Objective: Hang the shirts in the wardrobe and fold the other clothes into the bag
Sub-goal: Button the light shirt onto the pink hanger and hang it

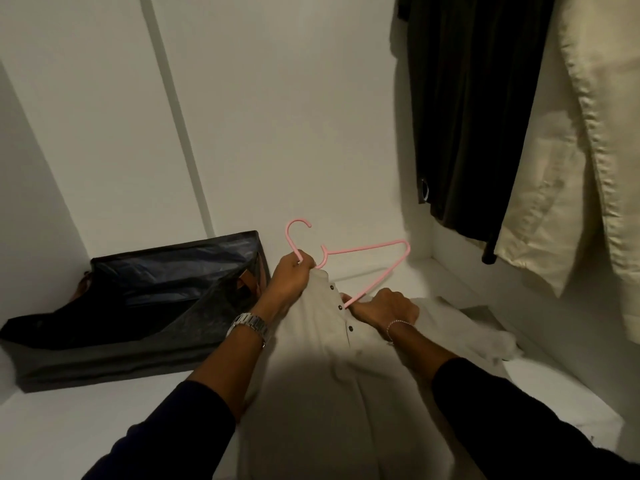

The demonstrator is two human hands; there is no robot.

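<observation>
Left hand [292, 275]: fingers clamped on the neck of the pink hanger [349, 263] and on the collar of the shirt, at about 11 o'clock from the shirt's middle; a metal watch [250, 325] sits on the wrist.
Right hand [382, 308]: fingers closed on the hanger's lower bar and the shirt's shoulder cloth, at 1 o'clock from the shirt's middle; a thin bracelet [398, 325] on the wrist.
Shirt [332, 368]: pale beige, dark buttons down the front, lying on the white wardrobe floor [86, 431], collar end raised by both hands.
Hanger: hook up, one arm free of the shirt, pointing to 2 o'clock.
Bag [145, 306]: dark, open, on the floor at 9 o'clock from the shirt.
Hanging clothes: a black garment [467, 116] and a cream garment [588, 150] at 1 to 2 o'clock, well above the shirt.
</observation>
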